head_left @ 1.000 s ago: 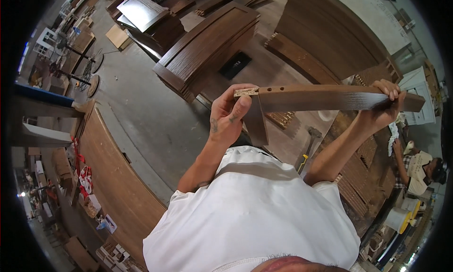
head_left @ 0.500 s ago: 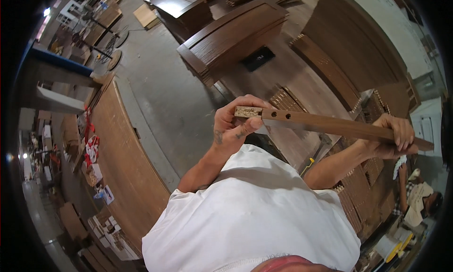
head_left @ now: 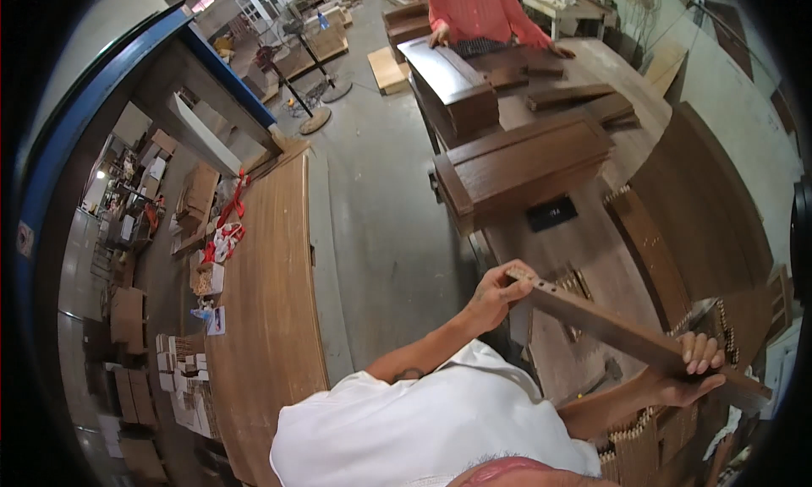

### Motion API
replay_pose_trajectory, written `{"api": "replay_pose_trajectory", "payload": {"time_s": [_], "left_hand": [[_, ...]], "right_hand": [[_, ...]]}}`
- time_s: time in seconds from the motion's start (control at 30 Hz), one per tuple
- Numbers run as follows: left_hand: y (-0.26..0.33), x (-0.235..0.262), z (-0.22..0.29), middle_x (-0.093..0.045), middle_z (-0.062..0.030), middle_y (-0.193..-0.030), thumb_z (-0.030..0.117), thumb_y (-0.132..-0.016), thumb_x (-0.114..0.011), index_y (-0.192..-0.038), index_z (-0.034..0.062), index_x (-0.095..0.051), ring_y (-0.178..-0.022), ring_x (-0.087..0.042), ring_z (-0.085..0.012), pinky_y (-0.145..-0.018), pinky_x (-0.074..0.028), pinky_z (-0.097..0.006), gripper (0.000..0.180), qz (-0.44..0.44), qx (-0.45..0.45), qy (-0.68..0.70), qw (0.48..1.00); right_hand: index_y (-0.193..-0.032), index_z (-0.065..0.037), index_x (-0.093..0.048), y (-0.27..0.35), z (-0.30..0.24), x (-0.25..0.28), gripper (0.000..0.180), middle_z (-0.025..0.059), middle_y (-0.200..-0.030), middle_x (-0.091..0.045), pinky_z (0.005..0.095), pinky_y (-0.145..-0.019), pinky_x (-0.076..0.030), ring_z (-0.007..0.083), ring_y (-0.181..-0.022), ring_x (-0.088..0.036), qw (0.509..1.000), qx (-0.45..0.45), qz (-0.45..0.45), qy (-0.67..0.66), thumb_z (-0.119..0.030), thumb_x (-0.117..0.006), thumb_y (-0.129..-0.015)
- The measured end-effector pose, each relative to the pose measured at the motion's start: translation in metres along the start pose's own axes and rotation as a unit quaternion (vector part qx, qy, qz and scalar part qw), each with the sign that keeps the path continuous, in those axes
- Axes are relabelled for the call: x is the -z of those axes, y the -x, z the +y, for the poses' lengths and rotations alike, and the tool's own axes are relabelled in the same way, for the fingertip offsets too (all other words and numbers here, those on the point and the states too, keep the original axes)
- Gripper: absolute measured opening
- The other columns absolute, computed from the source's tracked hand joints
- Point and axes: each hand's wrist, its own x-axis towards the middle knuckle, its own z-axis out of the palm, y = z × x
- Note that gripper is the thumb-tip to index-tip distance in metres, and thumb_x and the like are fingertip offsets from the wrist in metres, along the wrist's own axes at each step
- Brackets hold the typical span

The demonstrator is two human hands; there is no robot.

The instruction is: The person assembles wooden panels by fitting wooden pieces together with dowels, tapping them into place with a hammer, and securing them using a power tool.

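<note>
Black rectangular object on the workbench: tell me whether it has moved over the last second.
No. The black rectangular object lies beside the stack of brown panels, on the same side as before; the view itself has shifted.

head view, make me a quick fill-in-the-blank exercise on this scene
1. The left hand grips the brown wooden strip at the end with round ____.
2. The right hand holds the ____ strip as the left.
3. The camera wearer's shirt is ____.
4. The small flat object beside the stacked panels is coloured ____.

Missing words: holes; same; white; black
</note>
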Motion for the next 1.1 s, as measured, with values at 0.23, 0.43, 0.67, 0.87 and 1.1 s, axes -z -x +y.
{"api": "replay_pose_trajectory", "payload": {"time_s": [0.23,0.43,0.67,0.87,1.1], "left_hand": [[-0.008,0.010,0.009,-0.060,-0.0002,-0.088,0.022,-0.080,-0.076,-0.095,0.0064,-0.062,-0.082,-0.056,-0.0093,-0.074,-0.045,-0.024,0.026,-0.018,0.014,0.010,1.000],[-0.041,0.028,-0.007,-0.061,-0.0028,-0.091,0.028,-0.080,-0.076,-0.095,0.0063,-0.061,-0.085,-0.059,-0.0129,-0.074,-0.048,-0.027,0.030,-0.021,0.074,0.027,0.997],[-0.088,0.102,-0.036,-0.063,-0.0063,-0.096,0.038,-0.093,-0.058,-0.101,0.0019,-0.061,-0.085,-0.059,-0.0149,-0.077,-0.048,-0.027,0.037,0.031,0.113,-0.182,0.976],[-0.080,0.185,-0.020,-0.067,-0.0151,-0.093,0.039,-0.093,-0.058,-0.100,-0.0009,-0.061,-0.085,-0.065,-0.0229,-0.080,-0.052,-0.033,0.040,0.177,0.162,-0.252,0.937],[-0.028,0.221,-0.015,-0.067,-0.0119,-0.089,0.033,-0.095,-0.056,-0.093,0.0014,-0.059,-0.081,-0.065,-0.0201,-0.078,-0.051,-0.031,0.032,0.262,0.077,-0.262,0.926]], "right_hand": [[-0.089,-0.004,-0.048,0.007,0.005,-0.001,0.025,0.0018,-0.072,-0.041,0.0259,-0.064,-0.037,0.0123,-0.064,-0.043,1.000,0.002,0.010,0.013,-0.027,-0.056,-0.095],[-0.087,-0.004,-0.046,0.004,0.025,-0.017,0.035,-0.0009,-0.070,-0.035,0.0228,-0.057,-0.033,0.0080,-0.058,-0.034,0.981,0.063,0.051,0.178,-0.037,-0.049,-0.096],[-0.096,-0.002,-0.051,-0.009,0.092,-0.015,0.047,0.0090,-0.072,-0.047,0.0335,-0.056,-0.040,0.0190,-0.060,-0.044,0.942,-0.008,0.111,0.317,-0.049,-0.044,-0.093],[-0.095,0.001,-0.053,0.023,0.136,0.016,0.038,0.0119,-0.076,-0.056,0.0395,-0.068,-0.050,0.0219,-0.068,-0.056,0.909,-0.126,0.000,0.398,-0.035,-0.061,-0.090],[-0.091,0.003,-0.055,0.037,0.136,0.025,0.023,0.0108,-0.080,-0.060,0.0353,-0.075,-0.052,0.0191,-0.076,-0.061,0.885,-0.175,-0.012,0.431,-0.019,-0.060,-0.092]]}}
